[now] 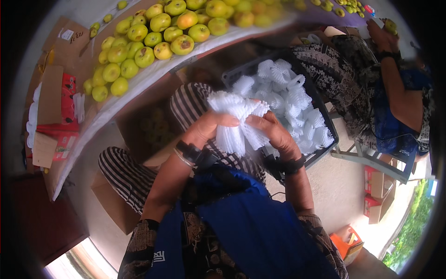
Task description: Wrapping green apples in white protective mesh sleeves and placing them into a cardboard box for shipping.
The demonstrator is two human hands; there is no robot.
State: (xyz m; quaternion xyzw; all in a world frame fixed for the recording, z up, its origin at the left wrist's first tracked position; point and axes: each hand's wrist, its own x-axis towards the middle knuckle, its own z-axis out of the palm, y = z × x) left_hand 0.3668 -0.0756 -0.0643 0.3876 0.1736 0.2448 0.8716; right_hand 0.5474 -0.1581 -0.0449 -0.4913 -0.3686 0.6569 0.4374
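Observation:
Both of my hands grip white foam fruit nets (231, 137) above my lap, the thumbs pointing towards each other. My left hand (217, 122) pinches the left part; my right hand (273, 129) holds the right part. Whether an item lies inside the bunched foam cannot be told. Just beyond my right hand, a black plastic crate (322, 120) holds a heap of similar foam nets (278, 94). Green and yellow apples (144, 57), several with brown spots, are piled on the cloth-covered table in front of me.
The table's white cloth edge (139, 89) curves across the front. Cardboard boxes (50, 97) stand at the left, and an open carton (139, 136) sits under the table. At the right, a person (400, 94) holds an apple (390, 27) near a metal stool (373, 160). An orange container (346, 244) is at lower right.

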